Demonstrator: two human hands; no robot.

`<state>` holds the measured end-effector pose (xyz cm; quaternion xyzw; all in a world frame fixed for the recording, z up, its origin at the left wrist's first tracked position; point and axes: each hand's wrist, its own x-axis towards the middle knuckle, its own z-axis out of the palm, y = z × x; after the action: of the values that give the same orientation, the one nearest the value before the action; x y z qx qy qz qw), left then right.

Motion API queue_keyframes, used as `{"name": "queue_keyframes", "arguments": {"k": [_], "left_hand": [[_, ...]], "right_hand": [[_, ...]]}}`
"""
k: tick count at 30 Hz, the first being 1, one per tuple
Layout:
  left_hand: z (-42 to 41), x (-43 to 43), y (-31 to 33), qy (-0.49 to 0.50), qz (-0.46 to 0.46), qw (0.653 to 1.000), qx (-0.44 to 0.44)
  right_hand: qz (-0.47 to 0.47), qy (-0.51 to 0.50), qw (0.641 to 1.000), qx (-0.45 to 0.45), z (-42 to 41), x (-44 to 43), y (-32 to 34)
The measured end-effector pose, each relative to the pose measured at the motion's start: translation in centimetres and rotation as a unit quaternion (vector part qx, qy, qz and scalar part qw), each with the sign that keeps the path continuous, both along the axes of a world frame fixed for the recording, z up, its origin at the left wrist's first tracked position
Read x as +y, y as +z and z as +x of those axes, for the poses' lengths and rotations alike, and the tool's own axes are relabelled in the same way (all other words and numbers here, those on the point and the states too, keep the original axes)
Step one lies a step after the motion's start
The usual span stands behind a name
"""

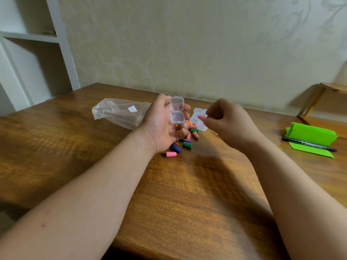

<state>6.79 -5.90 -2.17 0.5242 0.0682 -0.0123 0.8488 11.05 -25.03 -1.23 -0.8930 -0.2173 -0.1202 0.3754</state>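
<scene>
1. Holds a small clear hinged plastic box [176,112] in the left hand [161,124], palm up, above the brown wooden table [187,184]; grips it with curled fingers, lid swung fully open, both halves apparently empty.
2. Brings the right hand [225,124] just beside the box, fingers bunched tight at the tips; cannot tell through the blur whether pinching a small pink piece or nothing.
3. Keeps a loose heap of coloured foam earplugs [187,145] on the table directly below the left hand, with spare clear plastic boxes [201,126] just behind.
4. Risks a dropped plug: likely to spring out after an off-centre push into the shallow half, then roll away into the heap.
5. Risks tilting the box under fingertip pressure, given support from curled fingers alone.
6. Risks pinching foam in the rim on closing, preventing a proper snap.
7. Notes a crumpled clear plastic bag [120,111] to the left; a green folded paper [311,134] and a black marker pen [309,144] well apart on the right.
</scene>
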Motion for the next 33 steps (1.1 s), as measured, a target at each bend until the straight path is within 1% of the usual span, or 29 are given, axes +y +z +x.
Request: {"name": "queue_keyframes", "arguments": {"k": [2, 3, 5, 8, 11, 18, 21, 23, 25, 27, 29, 33], "left_hand": [[0.0, -0.4, 0.0, -0.014, 0.010, 1.000, -0.002], [0.1, -0.5, -0.1, -0.025, 0.015, 1.000, -0.007], [0.0, -0.8, -0.2, -0.045, 0.025, 0.999, -0.019], [-0.1, -1.0, -0.2, -0.063, 0.044, 0.996, -0.038], [-0.1, -1.2, -0.3, -0.066, 0.048, 0.996, -0.043], [0.2, -1.1, -0.4, -0.074, 0.042, 0.995, -0.050], [0.3, -1.0, -0.4, -0.070, 0.044, 0.996, -0.045], [0.3, -0.8, -0.4, -0.061, 0.041, 0.996, -0.044], [0.3, -0.6, -0.2, -0.039, 0.024, 0.998, -0.036], [0.2, -0.2, 0.1, 0.001, 0.006, 1.000, -0.030], [0.3, 0.4, 0.3, 0.036, -0.002, 0.999, -0.031], [0.6, 1.1, 0.3, 0.068, -0.029, 0.997, -0.038]], "right_hand": [[0.081, 0.019, 0.996, -0.013, -0.3, 0.5, 0.3], [0.102, 0.032, 0.994, -0.023, -0.7, 0.8, 0.5], [0.095, 0.055, 0.992, -0.058, -1.3, 1.5, 0.6], [0.048, 0.072, 0.992, -0.093, -1.9, 2.4, 0.1], [0.022, 0.076, 0.993, -0.093, -1.9, 2.7, -0.6], [-0.004, 0.066, 0.993, -0.097, -1.9, 2.7, -0.6], [0.005, 0.077, 0.993, -0.086, -2.0, 2.8, -0.6], [0.034, 0.080, 0.993, -0.081, -1.9, 2.7, -0.5], [0.081, 0.063, 0.993, -0.064, -1.4, 2.5, -0.4], [0.100, 0.031, 0.993, -0.048, -1.0, 2.1, -0.5], [0.079, 0.029, 0.996, -0.029, -0.7, 1.7, -0.8], [-0.040, 0.118, 0.992, 0.022, -1.3, 2.1, -1.4]]}}
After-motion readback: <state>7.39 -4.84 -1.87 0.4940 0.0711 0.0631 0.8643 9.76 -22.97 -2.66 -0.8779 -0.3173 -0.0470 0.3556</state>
